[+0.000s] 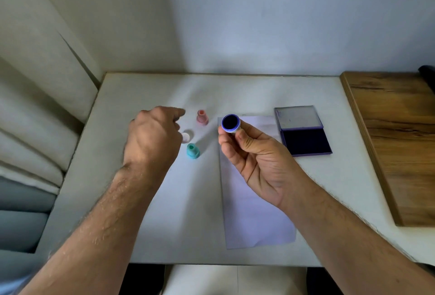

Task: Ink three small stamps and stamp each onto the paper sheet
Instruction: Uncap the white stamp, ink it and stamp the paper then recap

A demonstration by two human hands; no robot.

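Observation:
My right hand holds a small white stamp above the top of the paper sheet. The stamp's round face is tilted up toward me, dark blue with ink. My left hand hovers palm down over the table left of the stamps, fingers loosely bent and nothing visible in them. A small white cap lies on the table right at its fingertips. A pink stamp stands upright behind the cap and a teal stamp in front of it. The open ink pad lies right of the paper.
The ink pad's lid is folded back behind the pad. A wooden board lies along the right side of the white table. A curtain hangs at the left, and a wall stands close behind the table.

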